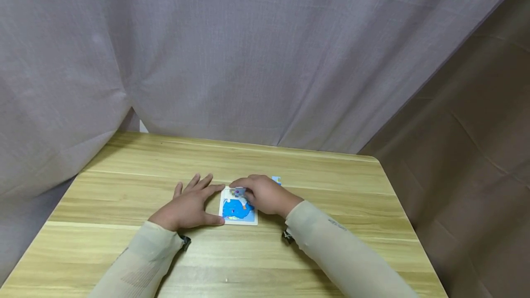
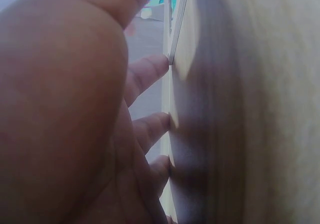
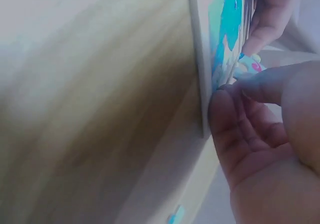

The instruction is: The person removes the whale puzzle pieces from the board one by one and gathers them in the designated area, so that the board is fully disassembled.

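The beige sleeves (image 1: pixel 352 252) come nearest. Between the hands lies a jigsaw tray (image 1: pixel 242 224), white-rimmed, with a bright blue figure; the left hand (image 1: pixel 190 208), fingers spread wide, touches its near side. Above it the right hand (image 1: pixel 267 194) pinches a jigsaw piece (image 1: pixel 239 192), pale blue with a pinkish spot. The piece is probably light, stiff and thin, best taken by opposite edges. Another blue piece (image 1: pixel 276 179) lies just beyond the right hand.

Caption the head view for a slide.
Left hand touching a puzzle board, right hand holding a piece over it.
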Available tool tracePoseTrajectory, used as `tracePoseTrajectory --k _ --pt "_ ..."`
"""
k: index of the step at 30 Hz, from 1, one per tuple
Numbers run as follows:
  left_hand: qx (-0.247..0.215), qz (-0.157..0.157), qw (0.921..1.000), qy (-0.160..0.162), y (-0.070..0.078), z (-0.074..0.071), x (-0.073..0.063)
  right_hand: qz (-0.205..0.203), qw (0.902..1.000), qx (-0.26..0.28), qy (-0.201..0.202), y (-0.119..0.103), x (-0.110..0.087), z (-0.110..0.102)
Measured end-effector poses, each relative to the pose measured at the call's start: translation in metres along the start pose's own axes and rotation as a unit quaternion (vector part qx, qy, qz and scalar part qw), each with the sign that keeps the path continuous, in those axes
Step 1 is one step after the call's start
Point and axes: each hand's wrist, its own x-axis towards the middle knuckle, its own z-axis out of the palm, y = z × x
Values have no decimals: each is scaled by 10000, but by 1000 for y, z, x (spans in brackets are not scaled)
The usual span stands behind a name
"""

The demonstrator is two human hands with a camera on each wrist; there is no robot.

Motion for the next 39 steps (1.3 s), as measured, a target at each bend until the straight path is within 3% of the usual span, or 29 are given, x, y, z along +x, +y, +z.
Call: tracePoseTrajectory --k 6,12,18,29,39 --pt "22 1 10000 19 0 1 0 291 9948 889 399 13 -8 3" --pt "34 43 10000 16 3 2 0 163 9915 1174 538 21 -24 3" --pt "59 8 10000 20 4 1 0 434 9838 1573 746 27 -35 -4" --pt "-45 -30 10000 -56 4 2 0 1365 9527 2449 1175 59 -51 -22" --pt "-36 -15 10000 -33 0 -1 -1 1747 9235 3016 1599 84 -55 -29"
